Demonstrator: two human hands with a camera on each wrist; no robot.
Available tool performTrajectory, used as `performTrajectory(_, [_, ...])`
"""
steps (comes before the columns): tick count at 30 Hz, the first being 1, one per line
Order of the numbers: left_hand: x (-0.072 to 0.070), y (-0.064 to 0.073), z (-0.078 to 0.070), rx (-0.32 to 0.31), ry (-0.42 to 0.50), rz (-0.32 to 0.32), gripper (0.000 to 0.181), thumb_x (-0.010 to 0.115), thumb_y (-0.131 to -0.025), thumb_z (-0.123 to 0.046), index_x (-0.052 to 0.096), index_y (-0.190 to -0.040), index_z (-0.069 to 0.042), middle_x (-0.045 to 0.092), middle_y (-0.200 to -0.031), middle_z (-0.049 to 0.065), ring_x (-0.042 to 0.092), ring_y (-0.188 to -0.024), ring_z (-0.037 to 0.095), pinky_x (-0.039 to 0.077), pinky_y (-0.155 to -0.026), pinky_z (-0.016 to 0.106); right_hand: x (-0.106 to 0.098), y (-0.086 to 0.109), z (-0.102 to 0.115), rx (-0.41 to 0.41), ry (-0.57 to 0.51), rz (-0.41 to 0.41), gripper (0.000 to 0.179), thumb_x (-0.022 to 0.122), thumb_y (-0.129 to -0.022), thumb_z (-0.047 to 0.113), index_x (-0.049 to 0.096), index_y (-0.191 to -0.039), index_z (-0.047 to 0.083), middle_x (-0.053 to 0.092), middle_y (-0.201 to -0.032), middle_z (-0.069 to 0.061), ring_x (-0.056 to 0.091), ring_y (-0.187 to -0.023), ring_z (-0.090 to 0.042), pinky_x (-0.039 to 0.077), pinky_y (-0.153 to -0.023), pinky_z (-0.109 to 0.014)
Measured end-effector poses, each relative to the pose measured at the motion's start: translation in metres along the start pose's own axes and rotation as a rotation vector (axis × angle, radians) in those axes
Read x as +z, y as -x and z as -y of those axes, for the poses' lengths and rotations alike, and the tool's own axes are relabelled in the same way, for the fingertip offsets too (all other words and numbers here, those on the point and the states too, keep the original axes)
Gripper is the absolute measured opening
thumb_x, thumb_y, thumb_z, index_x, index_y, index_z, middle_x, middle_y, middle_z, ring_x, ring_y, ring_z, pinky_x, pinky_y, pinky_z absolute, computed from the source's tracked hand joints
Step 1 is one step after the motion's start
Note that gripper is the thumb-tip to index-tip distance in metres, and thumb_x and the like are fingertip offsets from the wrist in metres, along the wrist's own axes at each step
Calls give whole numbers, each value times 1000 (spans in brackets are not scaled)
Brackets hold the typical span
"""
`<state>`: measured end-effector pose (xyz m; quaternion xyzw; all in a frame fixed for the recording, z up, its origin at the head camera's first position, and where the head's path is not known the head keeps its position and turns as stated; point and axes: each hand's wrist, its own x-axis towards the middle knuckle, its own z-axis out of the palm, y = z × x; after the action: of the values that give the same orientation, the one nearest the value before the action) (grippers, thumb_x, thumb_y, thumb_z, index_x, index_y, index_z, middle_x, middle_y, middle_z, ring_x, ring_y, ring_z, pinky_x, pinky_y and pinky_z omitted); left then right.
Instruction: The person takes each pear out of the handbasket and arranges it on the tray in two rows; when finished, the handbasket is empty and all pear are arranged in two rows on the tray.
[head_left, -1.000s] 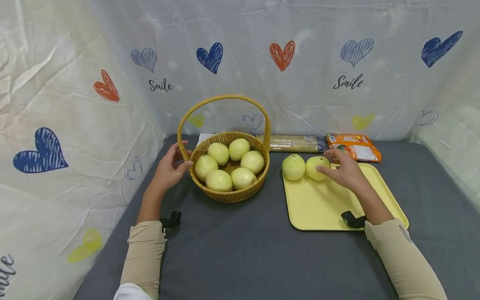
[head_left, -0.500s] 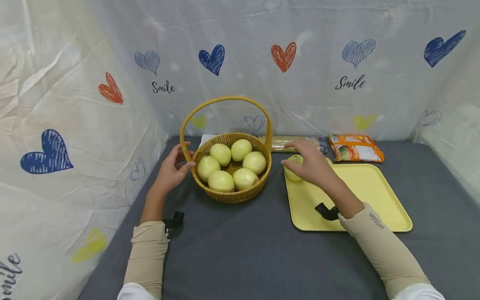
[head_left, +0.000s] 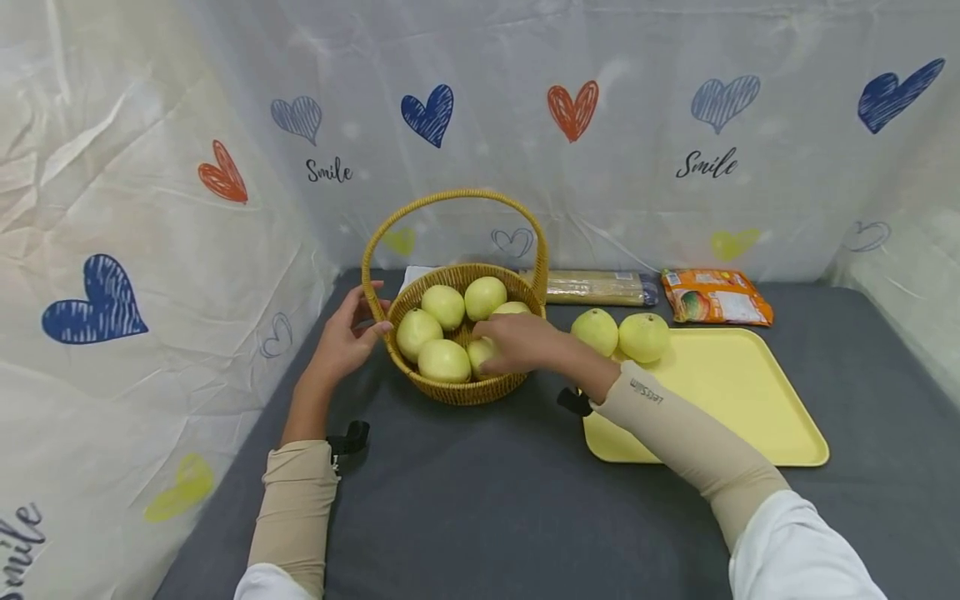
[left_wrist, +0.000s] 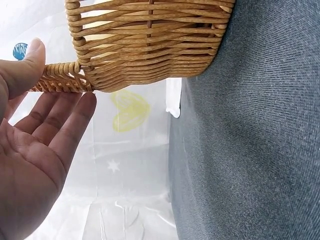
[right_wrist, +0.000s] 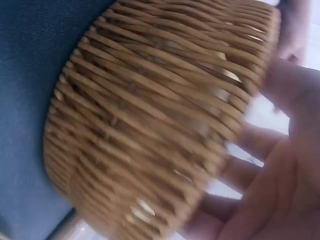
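A woven wicker basket [head_left: 457, 397] with a tall arched handle [head_left: 450, 197] holds several round, pale green fruits [head_left: 444, 361]. My left hand [head_left: 343, 333] holds the foot of the handle at the basket's left side, thumb on one face and fingers on the other, as the left wrist view shows. Inside the basket's front right, my right hand [head_left: 517, 340] has thumb and fingers around a pale green fruit [head_left: 480, 357], which it mostly covers. In the right wrist view its fingers [right_wrist: 260, 142] reach over the wicker rim. Two similar fruits [head_left: 643, 337] sit on the yellow tray [head_left: 720, 400].
Behind the basket and tray lie a long clear packet [head_left: 592, 287] of pale sticks or noodles and an orange packet [head_left: 716, 297]. The grey cloth [head_left: 450, 500] covers the table. A heart-printed curtain [head_left: 495, 125] stands at the back and sides.
My right hand has left the fruit on the tray and swung left into the basket, around a fruit there. My left hand stays at the handle.
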<state>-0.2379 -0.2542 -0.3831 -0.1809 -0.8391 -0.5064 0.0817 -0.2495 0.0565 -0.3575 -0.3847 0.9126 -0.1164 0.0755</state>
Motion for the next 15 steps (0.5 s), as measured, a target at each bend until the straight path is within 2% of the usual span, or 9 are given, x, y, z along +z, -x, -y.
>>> performTrajectory(2, [0, 0, 0, 2, -2, 3, 60, 64, -98, -1, 39, -151, -12, 56, -129, 26, 55, -123, 41, 49, -100, 52, 0, -8, 3, -8, 50, 52, 40, 73, -90, 35, 67, -125, 17, 64, -100, 0, 56, -81, -17, 46, -68, -36])
performTrajectory(5, [-2, -1, 1, 7, -6, 1, 62, 63, -98, 1, 38, -152, -12, 56, -131, 26, 54, -124, 42, 49, -100, 53, -5, -18, 8, -11, 100, 115, 41, 73, -89, 33, 67, -126, 17, 63, -93, 3, 52, -75, -17, 43, -66, -36])
performTrajectory(11, [-2, -2, 1, 16, -6, 6, 62, 62, -98, 2, 36, -153, -8, 54, -131, 30, 53, -124, 45, 46, -101, 56, -11, -29, 10, -9, 95, 282, 35, 67, -91, 27, 64, -124, 16, 60, -96, 2, 48, -75, -18, 37, -68, -34])
performTrajectory(13, [-1, 1, -8, 16, -7, 13, 61, 62, -98, 3, 36, -152, -6, 54, -130, 31, 54, -123, 45, 47, -101, 57, -8, -30, 8, -12, 95, 295, 31, 65, -92, 27, 63, -122, 16, 58, -93, 2, 46, -74, -17, 35, -67, -34])
performTrajectory(15, [-1, 4, -19, 17, -4, 15, 60, 62, -98, 2, 37, -151, -5, 54, -129, 31, 54, -123, 45, 47, -101, 56, -4, -28, 5, -12, 83, 268, 33, 67, -91, 28, 63, -123, 17, 58, -92, 3, 48, -74, -17, 36, -66, -34])
